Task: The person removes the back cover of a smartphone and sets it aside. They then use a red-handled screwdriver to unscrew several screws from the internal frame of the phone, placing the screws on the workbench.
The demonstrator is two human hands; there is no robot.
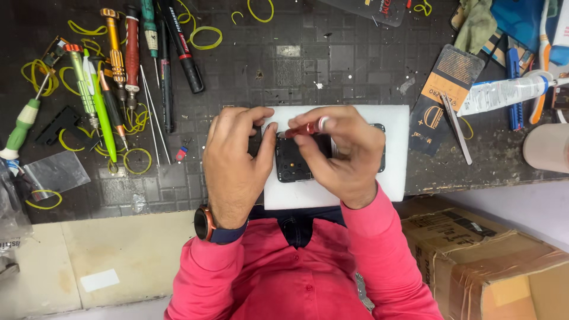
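1. Head view: opened phone [293, 160] lies on white foam pad [394, 148], at near edge of dark work mat [308, 71].
2. Left hand [234, 160] rests on phone's left edge, fingers curled.
3. Right hand [344, 154] pinches red screwdriver [302, 129] over the phone.
4. Row of screwdrivers [118, 65] well left.

Right hand [344, 157] grips red screwdriver [303, 128] over phone [293, 160]; left hand [234, 157] steadies.

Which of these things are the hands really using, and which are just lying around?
In use:
- left hand on the dark phone
- right hand holding the red tool
- white foam pad under the phone

Lying about:
- screwdrivers
- yellow rubber bands
- white tube
- cardboard box
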